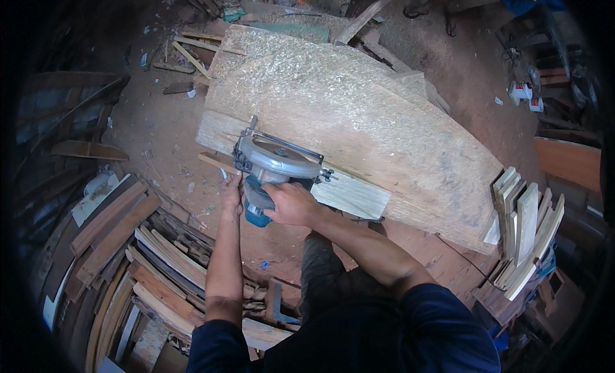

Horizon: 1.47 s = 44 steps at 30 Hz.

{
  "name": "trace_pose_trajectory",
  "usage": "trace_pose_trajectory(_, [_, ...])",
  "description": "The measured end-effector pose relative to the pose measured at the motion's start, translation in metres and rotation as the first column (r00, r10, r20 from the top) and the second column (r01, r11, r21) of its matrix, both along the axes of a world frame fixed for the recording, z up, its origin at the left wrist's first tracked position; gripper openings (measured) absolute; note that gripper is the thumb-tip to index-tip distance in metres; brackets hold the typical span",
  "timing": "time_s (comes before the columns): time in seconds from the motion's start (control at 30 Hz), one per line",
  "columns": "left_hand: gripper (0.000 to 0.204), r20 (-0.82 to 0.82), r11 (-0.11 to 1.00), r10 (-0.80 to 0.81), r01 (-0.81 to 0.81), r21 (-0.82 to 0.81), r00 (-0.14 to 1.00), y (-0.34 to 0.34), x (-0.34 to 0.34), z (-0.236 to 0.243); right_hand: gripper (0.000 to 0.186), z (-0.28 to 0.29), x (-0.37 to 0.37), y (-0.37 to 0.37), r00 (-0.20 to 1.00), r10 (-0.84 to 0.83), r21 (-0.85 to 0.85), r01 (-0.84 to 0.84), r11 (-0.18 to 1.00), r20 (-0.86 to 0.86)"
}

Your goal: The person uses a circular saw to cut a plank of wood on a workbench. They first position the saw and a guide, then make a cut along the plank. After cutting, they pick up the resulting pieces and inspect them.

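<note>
A circular saw (278, 160) with a silver guard and teal motor housing rests over a long pale board (352, 195). My right hand (293, 204) wraps round the saw's rear handle. Close beside the saw's left end, my left hand (232, 192) has its fingers closed at the end of a narrow wooden strip (216, 159); the saw and the hand itself partly hide the grip. The board lies along the near edge of a large, worn wooden panel (333, 110). The blade's underside is out of sight.
Stacked planks (163, 270) crowd the lower left. More upright board pieces (526, 225) stand by the panel's right end. A dark cord (466, 261) runs at the right. Scrap wood (192, 56) litters the dirt floor (160, 126), and white containers (522, 91) sit far right.
</note>
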<state>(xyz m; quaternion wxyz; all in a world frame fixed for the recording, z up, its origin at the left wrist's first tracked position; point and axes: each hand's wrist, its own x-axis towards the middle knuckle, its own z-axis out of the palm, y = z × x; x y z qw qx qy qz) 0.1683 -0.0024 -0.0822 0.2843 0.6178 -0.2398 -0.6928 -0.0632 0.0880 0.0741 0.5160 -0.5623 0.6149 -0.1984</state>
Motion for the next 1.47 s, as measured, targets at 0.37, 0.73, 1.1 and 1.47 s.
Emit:
trace_pose_trajectory(0.37, [0.022,0.027,0.998,-0.049,0.048,0.05,0.998,-0.027,0.013,0.02,0.049,0.005,0.016,-0.024,1.0,-0.022,-0.085,0.021,0.996,-0.009])
trace_pose_trajectory(0.73, [0.04,0.125,0.995,-0.094,0.087,0.055,0.988,-0.019,0.067,-0.001,0.056,0.008,0.021,0.001,0.997,-0.081,-0.202,0.079,0.976,-0.004])
trace_pose_trajectory(1.1, [0.041,-0.118,0.527,-0.702,0.401,-0.749,0.702,0.131,-0.124,0.421,0.052,0.181,-0.17,0.158,0.942,-0.329,0.002,0.329,0.944,0.062])
trace_pose_trajectory(1.47, [0.035,-0.398,0.463,-0.857,0.153,-0.873,0.326,0.27,-0.17,0.496,0.052,0.241,-0.351,0.225,0.838,-0.131,-0.192,0.033,0.981,-0.53])
